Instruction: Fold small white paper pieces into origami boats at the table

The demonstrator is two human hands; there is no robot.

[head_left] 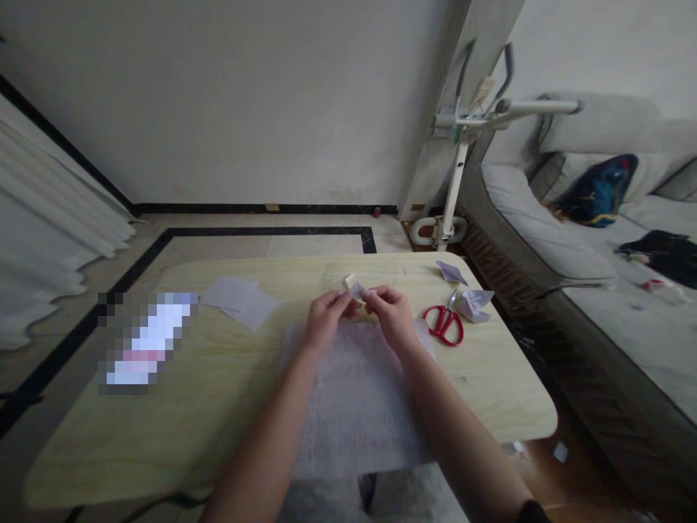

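Both hands meet over the far part of the table, pinching a small folded piece of pale paper (pixel 357 290) between them. My left hand (pixel 327 314) grips its left side with thumb and fingers, and my right hand (pixel 390 306) has its right side. Just behind the paper lies a small whitish object (pixel 349 280), too small to make out. Beneath my wrists a large printed sheet (pixel 359 407) is spread out. To the right of my right hand rest scissors with red handles (pixel 445 325), their blades partly covered by a folded paper piece (pixel 475 305).
Another folded paper (pixel 451 272) sits near the table's far right corner. Several loose paper sheets (pixel 239 299) lie left of my hands, beside a blurred-out bright object (pixel 152 338). Beyond the wooden table (pixel 218 407) stand exercise equipment (pixel 454 181) and a grey sofa (pixel 577 250).
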